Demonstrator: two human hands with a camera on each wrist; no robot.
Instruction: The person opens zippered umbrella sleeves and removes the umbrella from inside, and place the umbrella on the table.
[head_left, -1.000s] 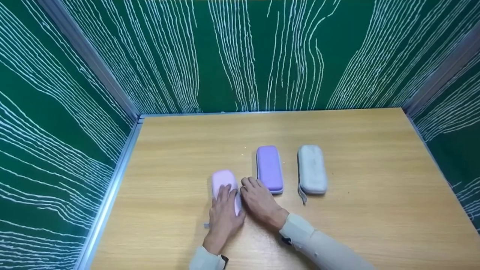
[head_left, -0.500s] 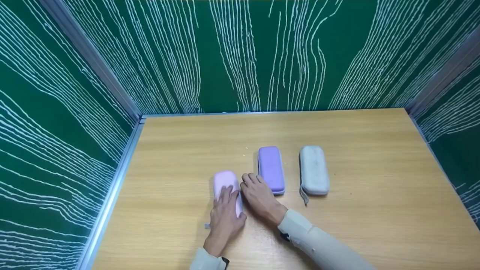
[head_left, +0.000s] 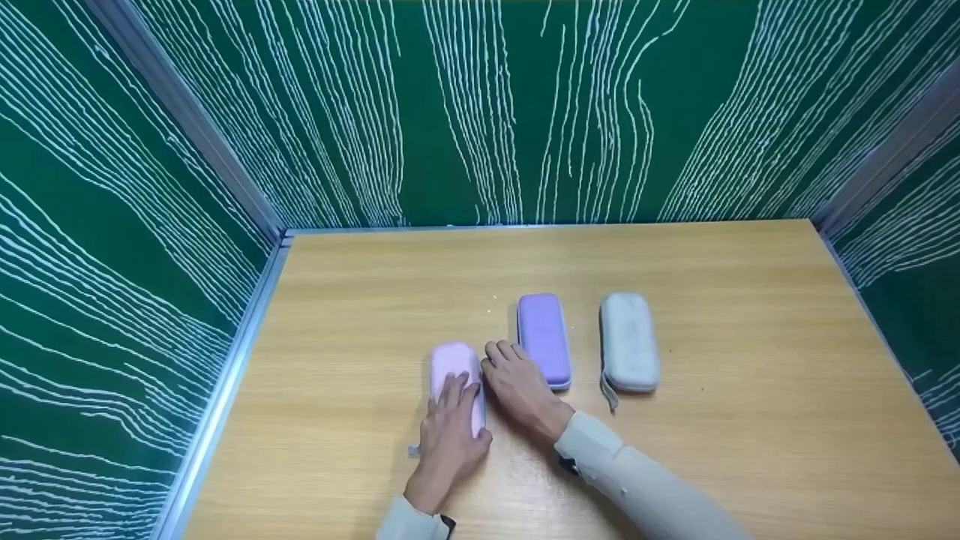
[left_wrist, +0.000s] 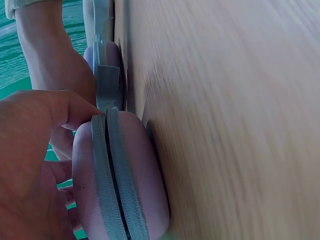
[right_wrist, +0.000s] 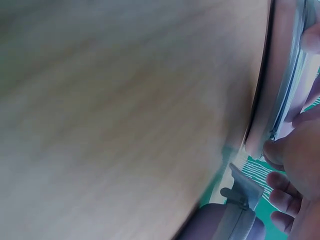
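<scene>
A pink zippered pencil case [head_left: 454, 360] lies on the table at centre left in the head view. My left hand [head_left: 448, 439] holds it down, fingers over the top and thumb along its right side. In the left wrist view, the thumb sits by the grey zipper [left_wrist: 122, 190], with a dark line between its tapes. My right hand [head_left: 521, 386] is at the case's right side, fingers bent. In the right wrist view, its thumb and finger pinch at the small zipper pull [right_wrist: 272, 135], which they partly hide.
A purple case [head_left: 544, 337] lies just beyond the right hand, with a grey tab [right_wrist: 246, 189] at its end. Further right is a grey case [head_left: 628, 341] with a strap. Green walls with white lines enclose the wooden table [head_left: 337, 300].
My right hand has slid slightly forward along the pink pencil case's side. The left hand stays in place on the case. The head view has shifted a little.
</scene>
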